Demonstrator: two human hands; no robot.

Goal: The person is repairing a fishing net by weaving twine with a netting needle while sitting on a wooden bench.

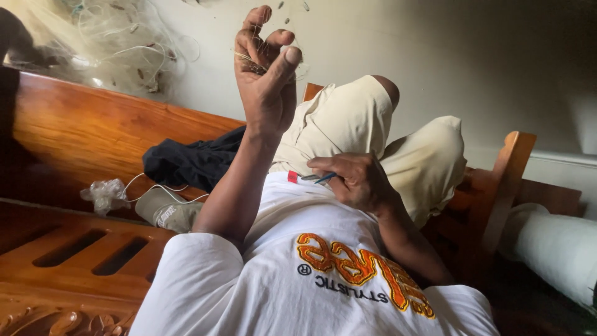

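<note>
The left hand [267, 74], raised high, pinched fine strands of fishing net [106, 43] between thumb and curled fingers, nearly closed around the mesh. The right hand [357, 183] rested low against the white shirt [311, 249], clenched on a slim blue netting needle [323, 178] (only its tip showed). The net hung bunched against the wall above the wooden bench [81, 130], trailing to the raised fingers. The thin filament looked prone to snagging or slipping from so light a pinch, and a hard tug might tear a mesh. A dark cloth [186, 162] and crumpled plastic bag [106, 194] lay nearby.
</note>
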